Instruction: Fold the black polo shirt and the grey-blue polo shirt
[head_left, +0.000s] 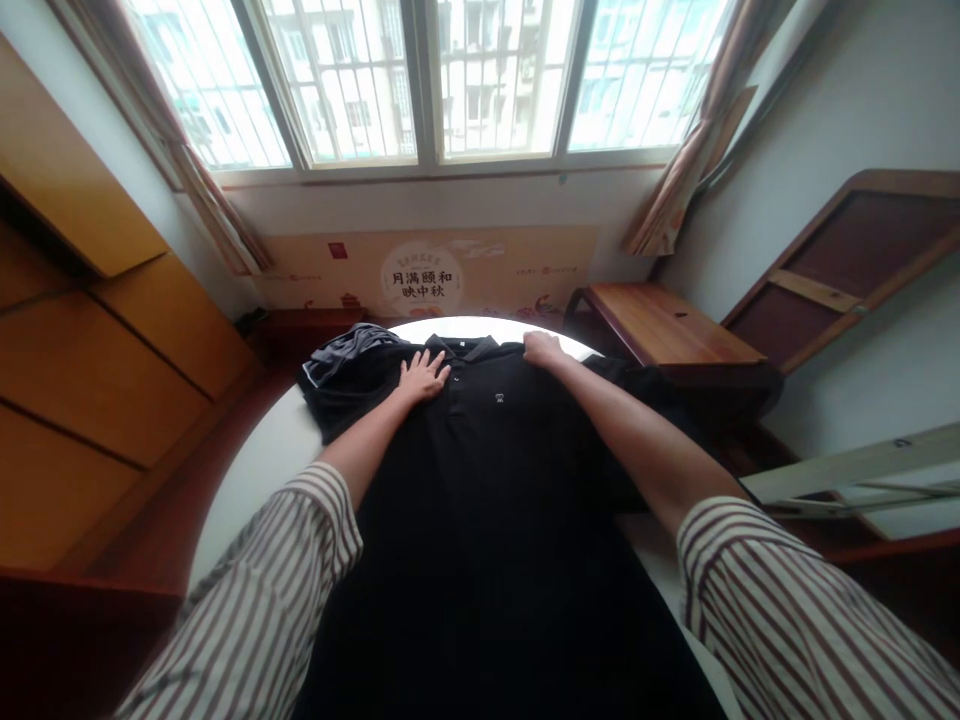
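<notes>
— Hands first: was your left hand (pixel 424 377) open?

— Yes, spread flat on the black polo shirt (pixel 487 480), just left of the buttons. Your right hand (pixel 541 348) was curled on the cloth by the collar; I couldn't tell if it pinched any.

— Which way did the shirt lie?

— Lengthwise, collar beyond your hands, hem toward you, on a white rounded surface (pixel 259 480). Your right hand sat nearer the collar; a dark grey folded garment (pixel 349 355) lay beyond your left.

Left hand (pixel 422 376) flat and spread on a black polo shirt (pixel 480 480), just left of the collar (pixel 469 347); right hand (pixel 543 349) curled over the shirt's top edge; a bunched dark grey garment (pixel 349 375) just beyond the left hand, on a round white tabletop (pixel 262 480).
</notes>
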